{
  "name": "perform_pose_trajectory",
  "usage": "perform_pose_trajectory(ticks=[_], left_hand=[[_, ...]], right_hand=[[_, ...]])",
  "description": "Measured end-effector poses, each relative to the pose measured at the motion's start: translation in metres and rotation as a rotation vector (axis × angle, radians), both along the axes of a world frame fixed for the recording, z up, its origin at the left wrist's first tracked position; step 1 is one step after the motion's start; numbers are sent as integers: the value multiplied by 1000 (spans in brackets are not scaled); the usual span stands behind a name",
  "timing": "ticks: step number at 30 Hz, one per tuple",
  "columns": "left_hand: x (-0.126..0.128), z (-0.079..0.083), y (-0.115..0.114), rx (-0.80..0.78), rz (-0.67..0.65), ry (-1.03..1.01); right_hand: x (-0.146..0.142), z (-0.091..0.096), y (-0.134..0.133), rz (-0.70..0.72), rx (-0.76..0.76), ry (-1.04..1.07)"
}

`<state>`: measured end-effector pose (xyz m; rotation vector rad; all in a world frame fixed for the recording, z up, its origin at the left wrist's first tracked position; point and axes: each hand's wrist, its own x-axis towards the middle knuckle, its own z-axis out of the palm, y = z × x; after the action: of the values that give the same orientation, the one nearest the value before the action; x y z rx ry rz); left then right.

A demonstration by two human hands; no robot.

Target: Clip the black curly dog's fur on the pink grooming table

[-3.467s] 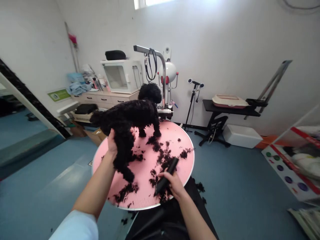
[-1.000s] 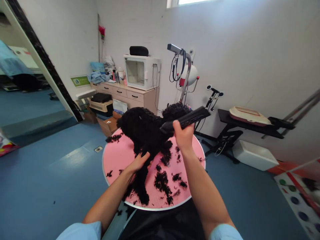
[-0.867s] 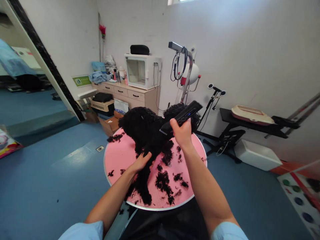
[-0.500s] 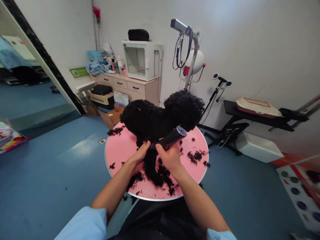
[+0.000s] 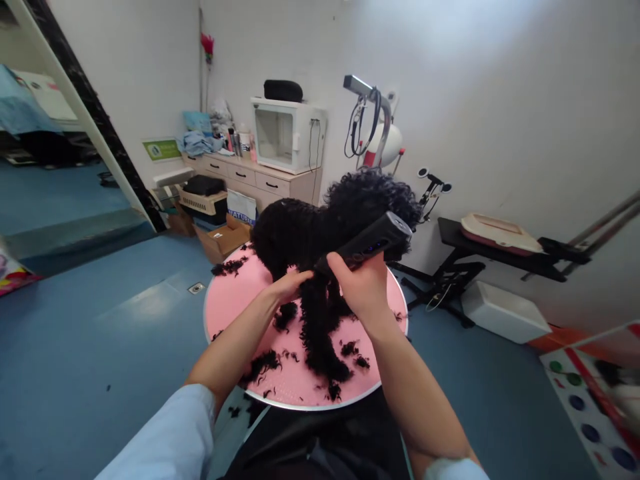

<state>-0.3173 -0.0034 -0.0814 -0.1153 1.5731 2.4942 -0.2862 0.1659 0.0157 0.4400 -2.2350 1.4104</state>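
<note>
A curly-coated black dog stands on a round pink grooming table. My right hand is wrapped round a black hair clipper, its rear end raised to the right and its front end against the fur at the dog's near side. My left hand grips the dog just left of the clipper's front end; its thumb shows, while most of its fingers are hidden by the fur. One foreleg reaches down to the tabletop below my hands. Cut black hair lies in clumps round the dog.
Behind the dog rises a grooming arm with hanging black loops. A white cabinet stands on a wooden drawer unit at the back. To the right, a black table bears a cream-and-maroon tray. An open cardboard box sits on the floor.
My right hand and the clipper have moved up and right, nearer the dog's head. My left hand stays on the dog. The foreleg below now stands straighter, its foot farther right. The view has shifted slightly.
</note>
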Motion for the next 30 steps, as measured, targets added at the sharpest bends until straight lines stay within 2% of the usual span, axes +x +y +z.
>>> perform_pose_trajectory(ticks=[3,6,9,11,13,16,18,22,26,30], left_hand=[[-11,3,2,34,-147,-38],[-24,-5,8,96,-279,-53],[-38,-11,16,224,-437,14],[-48,-8,22,317,-522,12],[-59,1,29,414,-495,-16],[-73,14,42,556,-314,-38],[-81,20,51,645,-246,-25],[-91,27,63,763,-290,10],[-103,40,64,807,-339,71],[-118,50,66,872,-227,96]], right_hand=[[-3,16,-13,-33,171,58],[0,17,-18,-38,289,104],[-2,16,-12,-81,302,122],[-5,19,-3,-117,248,122],[-9,23,9,-120,194,123],[-13,26,27,-96,106,126],[-15,24,39,-125,11,134],[-21,19,58,-127,-136,100],[-27,16,68,-98,-171,77],[-32,0,74,-164,-146,58]])
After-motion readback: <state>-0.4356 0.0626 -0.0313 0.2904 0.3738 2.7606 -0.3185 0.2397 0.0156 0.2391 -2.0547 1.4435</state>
